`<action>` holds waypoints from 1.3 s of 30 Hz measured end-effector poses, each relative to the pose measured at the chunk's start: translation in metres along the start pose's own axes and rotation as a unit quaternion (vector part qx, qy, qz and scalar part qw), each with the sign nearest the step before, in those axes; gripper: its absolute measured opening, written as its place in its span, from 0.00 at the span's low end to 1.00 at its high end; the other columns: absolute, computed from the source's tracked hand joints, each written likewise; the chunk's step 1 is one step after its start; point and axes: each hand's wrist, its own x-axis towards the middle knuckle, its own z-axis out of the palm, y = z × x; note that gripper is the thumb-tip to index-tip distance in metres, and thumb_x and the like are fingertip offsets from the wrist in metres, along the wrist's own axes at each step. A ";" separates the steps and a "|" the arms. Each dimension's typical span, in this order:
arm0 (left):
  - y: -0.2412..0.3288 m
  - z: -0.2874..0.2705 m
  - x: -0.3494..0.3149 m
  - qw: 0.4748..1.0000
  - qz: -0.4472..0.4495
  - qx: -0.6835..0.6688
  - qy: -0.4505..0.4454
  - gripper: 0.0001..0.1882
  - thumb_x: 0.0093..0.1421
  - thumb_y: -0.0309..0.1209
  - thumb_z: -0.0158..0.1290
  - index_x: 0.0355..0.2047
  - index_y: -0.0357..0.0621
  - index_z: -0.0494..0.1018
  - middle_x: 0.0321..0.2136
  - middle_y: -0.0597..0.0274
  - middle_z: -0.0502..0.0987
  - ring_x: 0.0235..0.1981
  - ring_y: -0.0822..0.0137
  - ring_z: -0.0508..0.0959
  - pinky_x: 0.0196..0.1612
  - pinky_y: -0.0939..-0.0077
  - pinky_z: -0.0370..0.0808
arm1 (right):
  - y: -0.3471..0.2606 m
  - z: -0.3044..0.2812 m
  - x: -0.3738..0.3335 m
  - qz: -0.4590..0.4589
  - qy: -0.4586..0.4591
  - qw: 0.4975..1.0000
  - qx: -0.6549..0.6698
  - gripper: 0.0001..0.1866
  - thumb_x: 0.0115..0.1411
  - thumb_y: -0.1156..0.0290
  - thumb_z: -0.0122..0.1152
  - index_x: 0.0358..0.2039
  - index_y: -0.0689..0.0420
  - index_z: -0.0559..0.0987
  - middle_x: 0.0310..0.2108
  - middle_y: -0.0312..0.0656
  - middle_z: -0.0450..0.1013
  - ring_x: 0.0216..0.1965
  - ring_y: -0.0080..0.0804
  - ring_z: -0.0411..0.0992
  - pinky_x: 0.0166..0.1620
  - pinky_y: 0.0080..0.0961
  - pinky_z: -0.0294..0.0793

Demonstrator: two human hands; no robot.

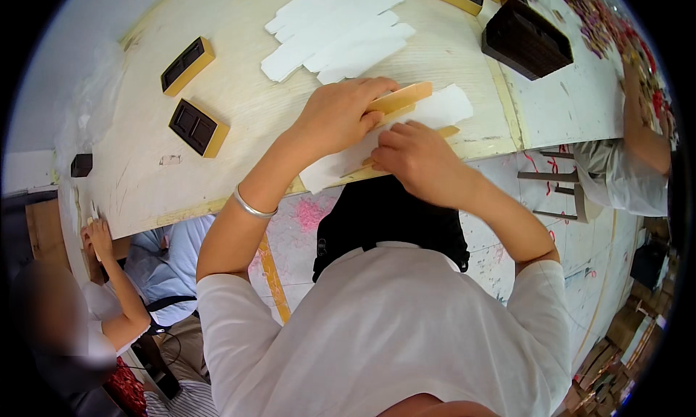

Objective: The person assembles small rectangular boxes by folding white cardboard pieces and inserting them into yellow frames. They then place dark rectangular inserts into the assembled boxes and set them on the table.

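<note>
Here, left fingers (380,88) and right fingers (396,142) grasp a gold card (415,94); the table mark (170,160) is illegible.

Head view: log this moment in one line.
left hand: pinching gold flap | right hand: at card, near side | beyond: white cardboard pile

Tabletop (246,131): bathed in bright, even light, apparently from overhead.
White card stack (337,33): bleached nearly flat, faint shadows marking its edges.
Gold-and-white card (404,98): warm sheen on its raised flap, in focus between softly shaded left hand (337,116) and right hand (420,160).
Bracelet (251,205): a silver glint.
Dark brown stack (527,40): deep in tone, detail muddied.
Person at left (51,308): head lost in blur.
Lower-right cartons (620,344): stretched and soft.
Table edge (177,213): bowed by the fisheye; corners fall to black.
</note>
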 end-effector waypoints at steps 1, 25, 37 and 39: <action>0.001 -0.001 -0.001 1.000 0.017 0.020 0.008 0.22 0.52 0.25 0.55 0.50 0.51 0.70 0.39 0.60 0.78 0.38 0.58 0.78 0.39 0.67 0.75 | 0.007 -0.002 0.010 0.016 -0.017 0.999 0.038 0.08 0.49 0.72 0.62 0.30 0.60 0.79 0.35 0.41 0.72 0.40 0.39 0.69 0.42 0.32 0.69; 0.030 0.024 -0.030 0.975 0.193 -0.110 0.016 0.17 0.46 0.34 0.65 0.34 0.43 0.75 0.45 0.62 0.72 0.36 0.62 0.73 0.39 0.72 0.73 | 0.030 -0.025 -0.065 0.100 0.100 0.963 0.231 0.10 0.46 0.78 0.66 0.24 0.61 0.70 0.35 0.45 0.65 0.36 0.43 0.66 0.39 0.32 0.69; 0.043 0.052 -0.019 0.990 0.086 -0.086 0.077 0.12 0.47 0.28 0.65 0.23 0.40 0.71 0.20 0.62 0.72 0.19 0.69 0.72 0.22 0.78 0.68 | 0.012 -0.051 -0.044 0.208 -0.059 0.945 0.243 0.22 0.46 0.83 0.63 0.42 0.59 0.69 0.45 0.45 0.65 0.45 0.41 0.69 0.44 0.31 0.71; 0.045 0.053 -0.022 0.985 0.039 -0.151 0.077 0.11 0.48 0.27 0.64 0.23 0.39 0.71 0.20 0.63 0.71 0.19 0.71 0.70 0.22 0.77 0.66 | 0.008 -0.049 -0.060 0.151 -0.006 0.975 0.160 0.24 0.46 0.83 0.61 0.46 0.58 0.69 0.51 0.49 0.63 0.50 0.46 0.66 0.49 0.36 0.68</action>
